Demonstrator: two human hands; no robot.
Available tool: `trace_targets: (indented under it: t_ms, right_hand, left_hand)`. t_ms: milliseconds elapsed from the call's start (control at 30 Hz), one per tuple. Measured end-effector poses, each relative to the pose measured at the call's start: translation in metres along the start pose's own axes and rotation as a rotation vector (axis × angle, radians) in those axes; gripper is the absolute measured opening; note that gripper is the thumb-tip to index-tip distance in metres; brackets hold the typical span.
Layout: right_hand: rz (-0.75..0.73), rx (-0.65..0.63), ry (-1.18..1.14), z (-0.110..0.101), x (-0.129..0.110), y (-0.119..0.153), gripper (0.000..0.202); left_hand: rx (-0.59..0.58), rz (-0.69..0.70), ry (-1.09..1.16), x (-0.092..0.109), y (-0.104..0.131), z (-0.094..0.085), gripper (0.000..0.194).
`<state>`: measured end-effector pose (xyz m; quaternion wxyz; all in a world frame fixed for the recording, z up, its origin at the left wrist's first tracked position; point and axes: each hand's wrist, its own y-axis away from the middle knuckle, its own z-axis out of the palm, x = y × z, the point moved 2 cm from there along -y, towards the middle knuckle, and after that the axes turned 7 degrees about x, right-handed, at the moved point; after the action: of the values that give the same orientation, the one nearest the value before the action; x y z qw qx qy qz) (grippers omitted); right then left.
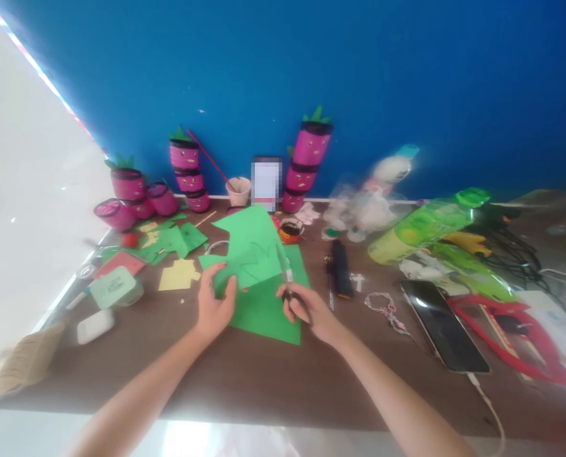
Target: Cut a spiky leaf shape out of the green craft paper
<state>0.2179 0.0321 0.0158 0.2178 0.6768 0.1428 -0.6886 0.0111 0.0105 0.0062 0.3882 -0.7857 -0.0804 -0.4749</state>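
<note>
My left hand [215, 303] pinches the lower left edge of a light green sheet of paper [250, 244], raised above the table. A dark zigzag line is drawn across that sheet. In my right hand [309, 310] is a pair of scissors [289, 279], its dark handles wrapped by my fingers and its blades pointing up along the sheet's right edge. Whether the blades touch the paper I cannot tell. Beneath both hands a darker green sheet [268, 320] lies flat on the brown table.
Pink containers with faces and green leaf tops [314, 145] stand stacked along the blue wall. Green scraps [169, 242] and a yellow paper piece [179, 275] lie left. To the right are a phone [445, 325] on a cable, a green bottle [426, 225] and a beaded bracelet [388, 310].
</note>
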Motion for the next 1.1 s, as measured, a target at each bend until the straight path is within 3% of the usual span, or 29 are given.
trace_targets:
  t_ms: [1100]
  right_hand:
    - [0.024,0.038,0.045,0.0007,0.0031,0.0018,0.047]
  left_hand:
    - [-0.005,0.024,0.011,0.0043,0.0001,-0.0009,0.028]
